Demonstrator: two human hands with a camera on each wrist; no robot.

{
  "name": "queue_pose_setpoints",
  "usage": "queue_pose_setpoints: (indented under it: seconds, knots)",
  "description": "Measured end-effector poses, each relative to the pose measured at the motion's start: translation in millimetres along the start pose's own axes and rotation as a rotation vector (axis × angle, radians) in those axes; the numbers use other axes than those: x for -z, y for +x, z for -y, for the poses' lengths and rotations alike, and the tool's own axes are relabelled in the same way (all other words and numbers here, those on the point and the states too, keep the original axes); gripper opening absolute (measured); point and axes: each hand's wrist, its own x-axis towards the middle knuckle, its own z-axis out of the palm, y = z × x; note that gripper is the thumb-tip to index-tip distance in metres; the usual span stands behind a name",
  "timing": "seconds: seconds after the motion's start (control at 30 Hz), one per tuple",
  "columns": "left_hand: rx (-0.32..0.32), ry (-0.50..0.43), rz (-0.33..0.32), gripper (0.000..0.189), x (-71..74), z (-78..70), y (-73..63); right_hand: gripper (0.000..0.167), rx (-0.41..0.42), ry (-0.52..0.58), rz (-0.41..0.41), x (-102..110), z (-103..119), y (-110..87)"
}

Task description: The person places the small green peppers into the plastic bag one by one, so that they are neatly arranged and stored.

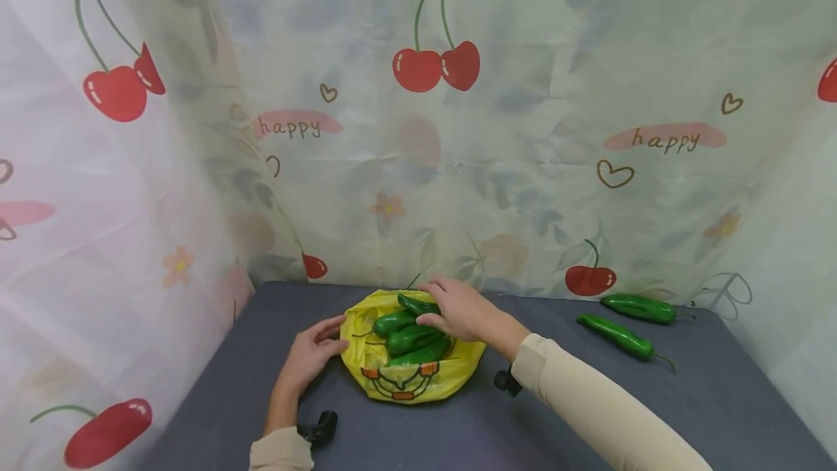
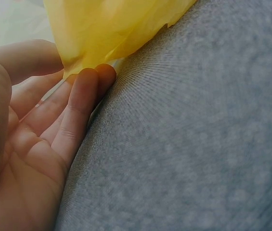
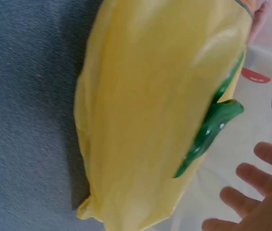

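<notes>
A yellow plastic bag [image 1: 451, 381] with a printed dark and orange design sits on the table, its mouth spread wide. Several green peppers [image 1: 412, 339] lie inside it; one pepper [image 3: 213, 126] pokes past the rim in the right wrist view. At the bag's left side my left hand [image 1: 312, 355] pinches the edge, thumb and fingertips on either side of the yellow plastic [image 2: 107, 29]. My right hand [image 1: 461, 311] is over the bag's right rear, beside the peppers. In the right wrist view its fingers [image 3: 256, 178] are spread, with nothing between them.
Two long green peppers, one behind [image 1: 637, 308] and one in front [image 1: 617, 336], lie at the right rear of the dark grey table [image 1: 556, 398]. A cherry-printed curtain [image 1: 523, 166] hangs along the back and both sides.
</notes>
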Motion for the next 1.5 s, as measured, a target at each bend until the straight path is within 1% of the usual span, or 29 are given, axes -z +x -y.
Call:
queue_pose_setpoints:
  seconds: [0.1, 0.33, 0.6, 0.9, 1.0, 1.17, 1.5]
  knots:
    - [-0.001, 0.002, -0.001, 0.056, 0.1, -0.3, 0.0, 0.072, -0.017, -0.022, -0.014, -4.3, -0.5, -4.1]
    - [0.001, 0.012, -0.003, 0.056, 0.2, 0.0, 0.1, 0.076, -0.062, -0.023, -0.026, -10.1, -2.3, -12.4]
    - [-0.003, 0.009, -0.002, 0.058, 0.7, 1.7, -0.6, 0.083, -0.107, -0.032, -0.040, -12.7, -8.3, -15.7]
    - [-0.003, 0.008, -0.003, 0.057, -0.3, 0.5, 1.0, 0.085, -0.148, -0.001, -0.074, -19.4, -15.2, -20.8]
    - [-0.002, 0.008, -0.008, 0.057, -0.2, -0.3, 0.3, 0.085, -0.147, 0.015, -0.097, -20.7, -15.7, -23.7]
    - [0.000, 0.014, -0.007, 0.056, -1.0, -0.8, 0.0, 0.084, -0.145, 0.043, -0.135, -21.2, -17.2, -30.5]
    - [0.005, 0.040, 0.000, 0.056, -0.5, -0.8, -0.4, 0.083, -0.178, 0.059, -0.175, -25.1, -27.9, -43.7]
